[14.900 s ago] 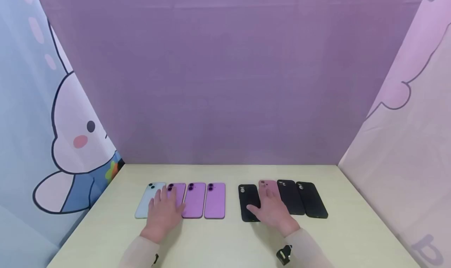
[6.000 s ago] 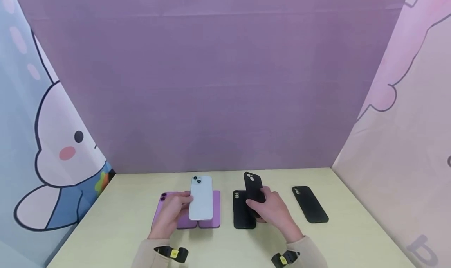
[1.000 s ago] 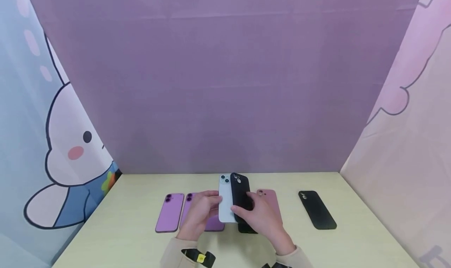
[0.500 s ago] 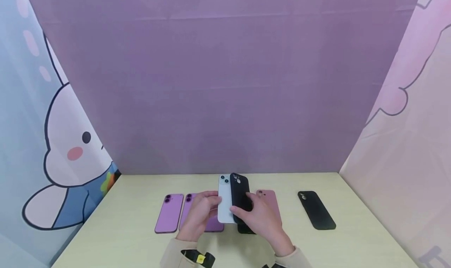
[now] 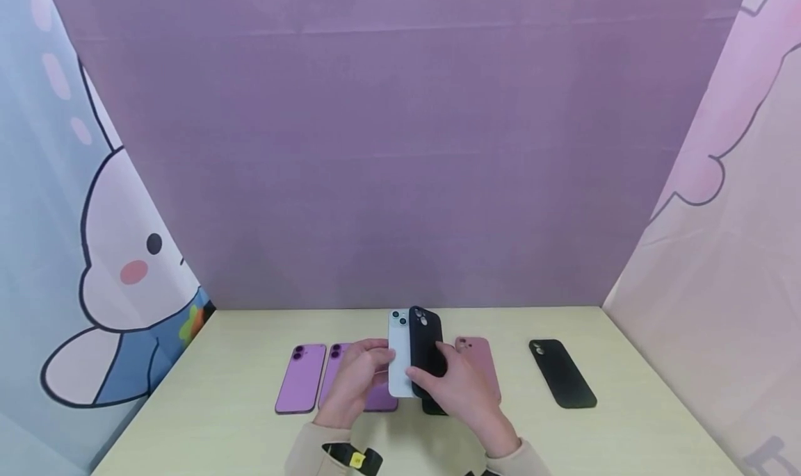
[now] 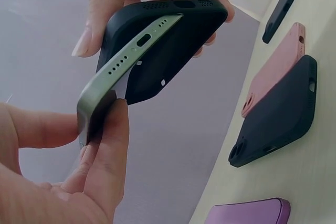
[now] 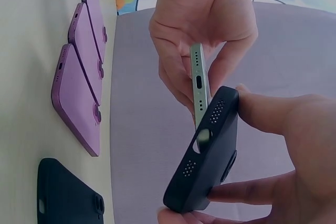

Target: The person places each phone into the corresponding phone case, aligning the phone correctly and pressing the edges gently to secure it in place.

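Observation:
My left hand [image 5: 357,377] pinches a light blue phone [image 5: 398,365] by its left edge, thumb on one face and fingers on the other. A black phone case [image 5: 427,347] is in my right hand [image 5: 469,387], gripped between thumb and fingers. Both are held up above the table, camera ends away from me. In the left wrist view the phone [image 6: 118,66] slants into the open side of the case [image 6: 173,51], one long edge inside it and the other sticking out. From the right wrist view, the case's port end [image 7: 202,145] overlaps the phone's port end [image 7: 198,80].
Three purple phones [image 7: 79,98] lie side by side at left on the table [image 5: 238,420]. Beneath the held case lies another black case [image 5: 434,407], with a pink case [image 5: 480,365] beside it. A further black case [image 5: 563,373] lies apart at right.
Earlier my hands rested on the laid-out rows, then lifted the blue phone and a black case separately. These were brought together over the table; during the last second they have barely shifted.

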The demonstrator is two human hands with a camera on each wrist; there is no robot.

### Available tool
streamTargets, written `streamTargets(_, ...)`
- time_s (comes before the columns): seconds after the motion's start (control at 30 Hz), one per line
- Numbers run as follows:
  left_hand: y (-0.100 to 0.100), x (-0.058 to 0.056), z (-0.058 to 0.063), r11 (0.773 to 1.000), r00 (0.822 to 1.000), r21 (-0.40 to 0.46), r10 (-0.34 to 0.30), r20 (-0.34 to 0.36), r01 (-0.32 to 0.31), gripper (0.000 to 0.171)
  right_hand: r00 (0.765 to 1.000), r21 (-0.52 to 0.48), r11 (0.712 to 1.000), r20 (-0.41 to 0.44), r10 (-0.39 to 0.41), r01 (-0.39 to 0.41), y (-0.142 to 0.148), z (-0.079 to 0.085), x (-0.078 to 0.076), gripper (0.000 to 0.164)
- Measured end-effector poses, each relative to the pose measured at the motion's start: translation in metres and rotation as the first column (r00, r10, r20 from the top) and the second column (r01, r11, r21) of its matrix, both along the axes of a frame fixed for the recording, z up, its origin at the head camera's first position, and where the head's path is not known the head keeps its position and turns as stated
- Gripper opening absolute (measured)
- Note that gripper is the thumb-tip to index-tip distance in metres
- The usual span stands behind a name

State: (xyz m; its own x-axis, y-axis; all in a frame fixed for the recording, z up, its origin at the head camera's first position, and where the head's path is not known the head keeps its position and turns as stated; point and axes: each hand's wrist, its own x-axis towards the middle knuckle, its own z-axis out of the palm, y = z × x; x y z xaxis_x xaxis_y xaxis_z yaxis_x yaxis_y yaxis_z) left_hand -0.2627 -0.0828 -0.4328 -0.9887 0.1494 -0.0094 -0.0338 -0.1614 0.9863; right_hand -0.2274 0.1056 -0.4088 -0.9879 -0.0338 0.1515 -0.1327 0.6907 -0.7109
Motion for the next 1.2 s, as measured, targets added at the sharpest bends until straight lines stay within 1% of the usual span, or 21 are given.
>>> streamTargets(0.13,0.001,0.001,0.000,1.000,1.000,0.004,0.000,-0.006,0.000,0.041,1.000,0.007,1.000,-0.008,-0.002,0.002,-0.001,-0.002,-0.001,0.088)
streamTargets(0.3,0.002,0.001,-0.001,1.000,1.000,-0.002,-0.009,-0.007,0.009,0.041,1.000,-0.001,1.000,-0.010,0.026,-0.026,-0.002,-0.006,-0.001,0.089)
streamTargets(0.4,0.004,0.001,-0.002,1.000,1.000,-0.008,-0.010,-0.007,0.010,0.040,0.999,-0.007,0.999,-0.003,0.043,-0.043,-0.003,-0.006,0.000,0.090)
streamTargets(0.67,0.005,0.000,-0.003,1.000,1.000,0.006,-0.009,-0.006,0.010,0.039,0.999,0.009,0.999,-0.012,0.048,-0.047,-0.003,-0.004,0.002,0.092)
streamTargets(0.77,0.005,-0.001,-0.003,1.000,1.000,0.009,-0.009,-0.003,0.009,0.038,0.999,-0.008,0.999,-0.009,0.053,-0.053,-0.003,-0.004,0.001,0.091)
streamTargets(0.83,0.005,-0.002,-0.003,1.000,1.000,0.010,-0.007,-0.002,0.007,0.038,0.998,-0.043,0.997,-0.013,0.059,-0.060,-0.001,-0.004,0.000,0.087)
streamTargets(0.9,0.005,-0.002,-0.003,1.000,1.000,0.009,-0.004,-0.003,0.004,0.039,0.997,-0.074,0.995,-0.034,0.067,-0.069,0.001,-0.005,-0.002,0.079)
streamTargets(1.0,0.004,-0.003,-0.002,1.000,1.000,0.014,-0.001,-0.004,0.001,0.040,0.994,-0.108,0.991,-0.083,0.067,-0.076,0.006,-0.006,-0.007,0.062)
streamTargets(1.1,0.004,-0.003,-0.002,1.000,1.000,0.026,-0.007,0.001,0.007,0.039,0.990,-0.114,0.991,-0.133,0.051,-0.066,0.010,-0.008,-0.010,0.045)
streamTargets(1.2,0.004,-0.003,-0.002,0.999,1.000,0.028,-0.014,-0.003,0.014,0.038,0.988,-0.163,0.985,-0.149,0.037,-0.061,0.014,-0.010,-0.013,0.033)
